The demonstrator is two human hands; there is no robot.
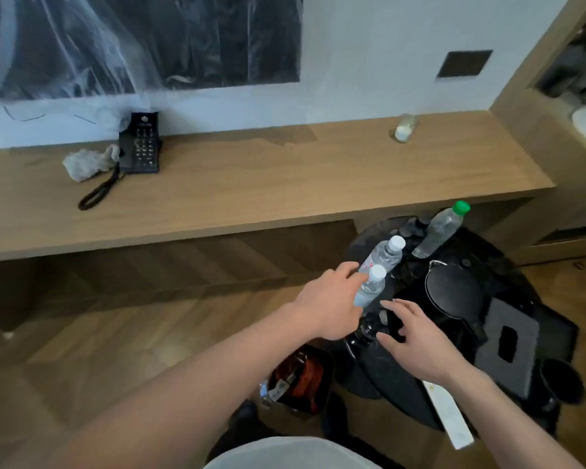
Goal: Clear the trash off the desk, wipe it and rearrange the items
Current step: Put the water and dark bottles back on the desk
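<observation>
Wooden surface (251, 184) lies mostly bare, its front edge at twelve o'clock; phone (142, 143) and rag (85, 162) at ten. Left hand (332, 299) has its grip round a bottle (369, 287); right hand (416, 336), fingers spread wide, hovers beside it at four o'clock.

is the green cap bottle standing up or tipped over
Tipped. The green-capped bottle leans at a slant on the black chair, cap pointing up and right toward the desk, base lower left. Neither hand touches it.

Bare forearms, no sleeves — a pale grey garment (295, 455) at the waist.
</observation>
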